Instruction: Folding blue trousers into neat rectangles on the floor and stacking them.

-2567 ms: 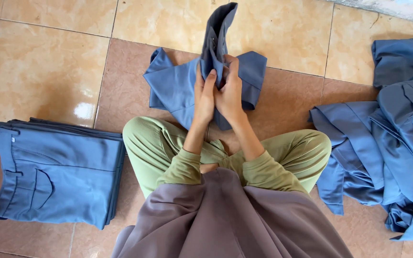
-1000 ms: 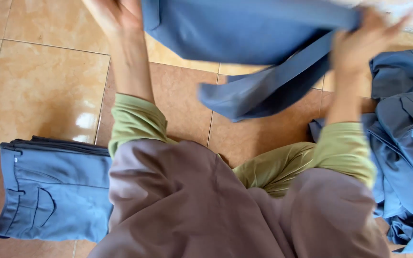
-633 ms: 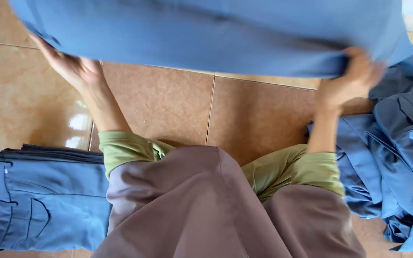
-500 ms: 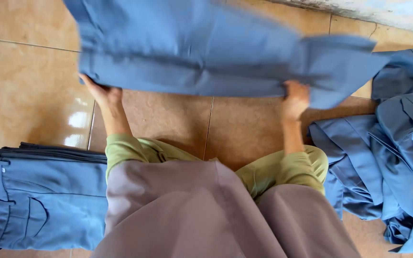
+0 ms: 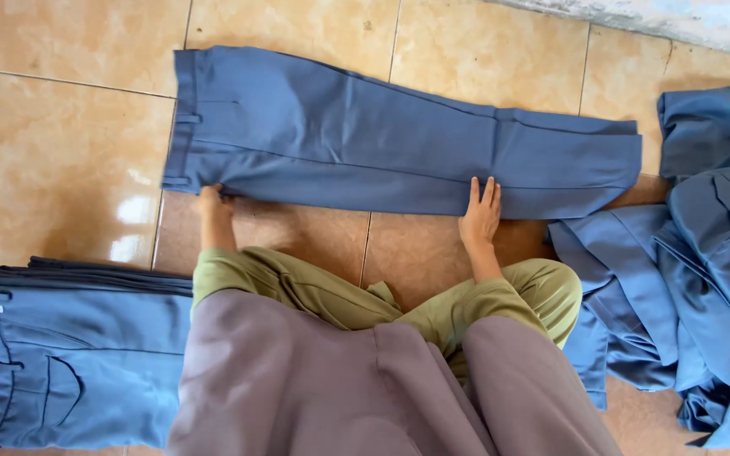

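A pair of blue trousers (image 5: 365, 143) lies flat on the tiled floor in front of me, waistband to the left, leg ends to the right. My left hand (image 5: 209, 201) pinches the near edge by the waistband. My right hand (image 5: 480, 215) rests flat, fingers spread, on the near edge of the leg part. Both arms are in olive-green sleeves.
A neat stack of folded blue trousers (image 5: 69, 355) sits at my left. A loose heap of unfolded blue trousers (image 5: 703, 270) lies at my right. My grey-brown garment (image 5: 365, 388) covers my lap. A rough pale edge (image 5: 678, 17) runs along the far right.
The trousers, held up and shaken out before, now lie spread flat on the floor. Both hands have come down with them to their near edge.
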